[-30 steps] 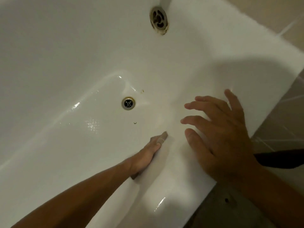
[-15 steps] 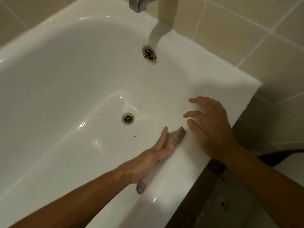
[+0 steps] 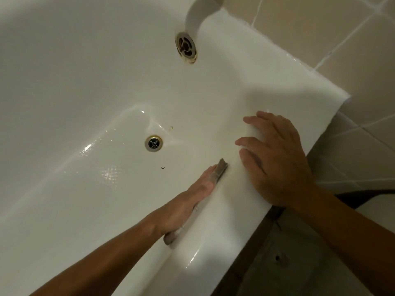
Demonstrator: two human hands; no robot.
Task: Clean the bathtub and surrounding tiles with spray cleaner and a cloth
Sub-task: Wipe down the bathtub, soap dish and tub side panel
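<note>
Your left hand is flat, fingers straight, pressing the cloth against the inside wall of the bathtub, just under the near rim. The cloth is a greyish strip mostly hidden behind your palm, with one end poking out past your fingertips and the other down by your wrist. Your right hand is spread open on top of the rim, holding nothing, just bracing you (looks like it's taking your weight while you lean in).

What changed: a second ago only a tiny corner of cloth showed and your left hand sat lower on the wall; since then it's slid up along the wall toward the drain end, and your right hand crept in closer on the rim. So you're mid-wipe on that inner wall, I'd say.

Farther out, the tub floor shows wet glints, a couple of small dark specks near the drain and a rusty-looking ring at the overflow cover. Those look undone yet. The beige tiles behind the rim are untouched as far as I can tell, and no spray bottle is in view.
</note>
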